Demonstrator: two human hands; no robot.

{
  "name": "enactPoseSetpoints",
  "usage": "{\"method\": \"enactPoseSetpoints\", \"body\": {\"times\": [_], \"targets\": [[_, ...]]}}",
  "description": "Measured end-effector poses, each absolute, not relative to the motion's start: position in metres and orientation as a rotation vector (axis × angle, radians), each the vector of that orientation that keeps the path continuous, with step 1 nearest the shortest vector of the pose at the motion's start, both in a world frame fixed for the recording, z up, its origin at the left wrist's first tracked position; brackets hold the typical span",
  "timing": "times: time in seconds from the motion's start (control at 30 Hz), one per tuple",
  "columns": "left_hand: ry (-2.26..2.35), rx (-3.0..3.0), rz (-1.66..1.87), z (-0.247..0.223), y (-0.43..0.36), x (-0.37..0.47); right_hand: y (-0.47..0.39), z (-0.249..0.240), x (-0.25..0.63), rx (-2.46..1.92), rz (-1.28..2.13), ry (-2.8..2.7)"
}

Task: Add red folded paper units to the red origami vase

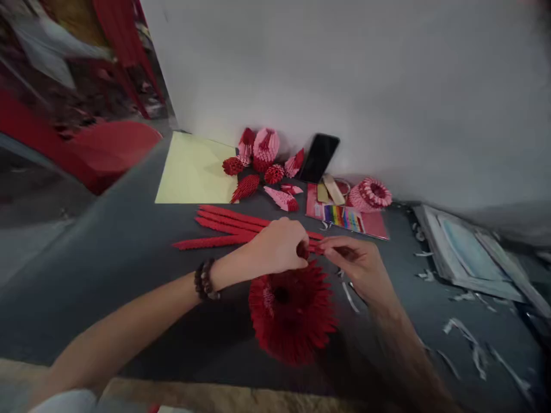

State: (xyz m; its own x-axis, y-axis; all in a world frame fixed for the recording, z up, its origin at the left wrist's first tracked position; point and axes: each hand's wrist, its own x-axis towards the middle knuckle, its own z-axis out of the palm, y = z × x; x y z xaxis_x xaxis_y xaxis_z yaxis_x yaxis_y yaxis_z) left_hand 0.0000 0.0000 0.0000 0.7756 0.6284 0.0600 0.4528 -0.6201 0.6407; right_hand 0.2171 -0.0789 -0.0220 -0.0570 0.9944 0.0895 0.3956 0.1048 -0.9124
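A round red object (297,338) built from folded paper pieces, with pointed edges and a dark hollow middle, sits on the dark tabletop below my hands. My left hand (278,246), a beaded bracelet at its wrist, reaches over several long red strips of folded paper (206,242). Its fingers are closed just above the round object, and what they hold is hidden. Close beside it, my right hand (359,267) pinches a small red paper piece (316,246) at the strips' right ends, between thumb and forefinger.
Behind the strips lie a yellow sheet (193,172) and several red and pink folded-paper shapes (266,149). A black phone (319,158) leans on the wall near a pink paper ring (374,194). On the right are stacked papers (469,252) and white scraps (469,338); a red chair (116,143) stands left.
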Motion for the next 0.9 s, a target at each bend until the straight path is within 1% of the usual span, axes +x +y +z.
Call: {"method": "enactPoseSetpoints", "body": {"times": [0.17, 0.3, 0.4, 0.57, 0.73, 0.9], "targets": [[0.78, 2.357, 0.383, 0.001, -0.004, -0.002, -0.079, -0.02, 0.217, -1.414, 0.942, -1.539], [0.791, 2.316, 0.298, 0.007, -0.003, -0.006, -0.082, -0.008, 0.225, -1.611, 0.904, -1.722], [0.86, 2.37, 0.3, 0.008, -0.005, -0.005, -0.088, 0.001, 0.218, -1.721, 0.905, -1.79], [0.91, 2.321, 0.33, 0.003, -0.007, -0.003, -0.098, 0.01, 0.197, -1.78, 0.764, -1.829], [0.857, 2.299, 0.328, 0.001, -0.002, -0.006, -0.101, 0.012, 0.193, -1.813, 0.588, -1.829], [0.83, 2.357, 0.328, -0.002, 0.002, -0.003, -0.098, 0.009, 0.192, -1.765, 0.595, -1.849]]}}
